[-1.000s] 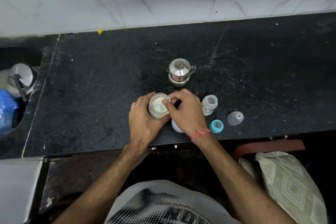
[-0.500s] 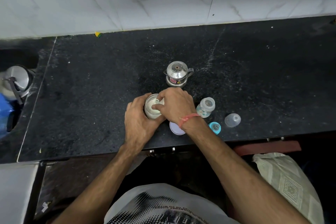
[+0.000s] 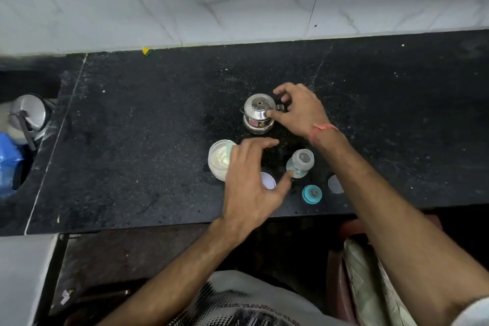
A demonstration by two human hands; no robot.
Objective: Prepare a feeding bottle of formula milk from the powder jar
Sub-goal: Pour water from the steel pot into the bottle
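Light: dim, soft, from above | Wall tiles (image 3: 105,2): brightest part, pale and a little washed out | Counter (image 3: 158,140): dark, weak shadows | Steel pot (image 3: 258,114): small glare | Edges: curved by wide lens, left side blurred

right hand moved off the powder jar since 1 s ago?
Yes. The right hand went from the open white powder jar back toward the wall, to the small steel kettle.

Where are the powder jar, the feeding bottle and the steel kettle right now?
powder jar (image 3: 217,160): head view, on the white powder inside its open mouth.
feeding bottle (image 3: 303,159): head view, on its open neck.
steel kettle (image 3: 258,108): head view, on its domed lid.
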